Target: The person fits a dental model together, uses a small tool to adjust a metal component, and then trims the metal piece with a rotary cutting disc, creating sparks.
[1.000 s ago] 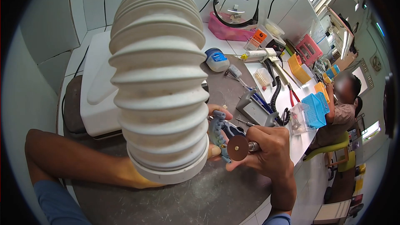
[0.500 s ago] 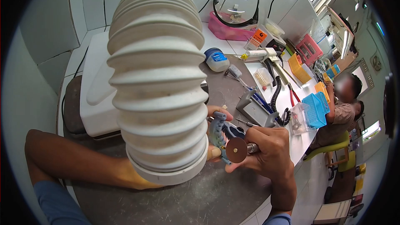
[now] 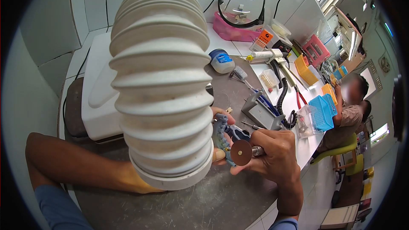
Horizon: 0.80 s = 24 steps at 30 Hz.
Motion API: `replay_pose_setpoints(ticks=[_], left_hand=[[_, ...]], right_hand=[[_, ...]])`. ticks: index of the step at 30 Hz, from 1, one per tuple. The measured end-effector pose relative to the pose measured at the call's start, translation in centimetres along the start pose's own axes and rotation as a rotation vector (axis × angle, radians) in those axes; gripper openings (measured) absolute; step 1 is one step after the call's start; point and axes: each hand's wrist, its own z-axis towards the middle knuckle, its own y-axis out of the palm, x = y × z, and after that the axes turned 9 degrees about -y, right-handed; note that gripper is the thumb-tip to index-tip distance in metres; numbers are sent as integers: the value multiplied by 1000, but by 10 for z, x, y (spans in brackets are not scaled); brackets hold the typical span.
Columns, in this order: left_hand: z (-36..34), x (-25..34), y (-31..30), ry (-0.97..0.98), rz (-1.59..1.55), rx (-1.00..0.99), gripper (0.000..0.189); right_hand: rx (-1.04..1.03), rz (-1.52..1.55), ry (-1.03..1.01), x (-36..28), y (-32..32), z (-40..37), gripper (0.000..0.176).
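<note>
My left hand (image 3: pixel 218 155) grips a blue-grey dental model (image 3: pixel 220 134), a finger at its upper end and the thumb near its lower part. Most of that hand is hidden behind a white corrugated hose (image 3: pixel 162 81). In my right hand (image 3: pixel 275 155) is a rotary handpiece (image 3: pixel 257 150), its metal tip pointing left. A brown cutting disc (image 3: pixel 241 152) on the tip overlaps the lower end of the model in this view. Behind the model, between the hands, shows a dark blue object (image 3: pixel 239 134).
A grey tool holder (image 3: pixel 260 113) stands beyond my right hand, near a blue-lidded jar (image 3: pixel 222 61) and a brush (image 3: pixel 240 73). Farther back are a pink tray (image 3: pixel 232 30) with safety glasses (image 3: pixel 262 15), and a blue basket (image 3: pixel 322 111). A person (image 3: pixel 347 110) sits at right.
The dental model has turned slightly in my left hand and shifted a little to the left. My right hand and the disc have hardly moved.
</note>
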Motion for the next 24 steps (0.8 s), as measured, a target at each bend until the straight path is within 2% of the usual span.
replay_pose_setpoints(ticks=[9, 24], left_hand=[[-23, 30, 8, -165, -224, 29, 53], [-8, 33, 13, -172, -322, 69, 53]], right_hand=[[4, 18, -20, 1, 0, 0, 52], [11, 2, -2, 1, 0, -2, 53]])
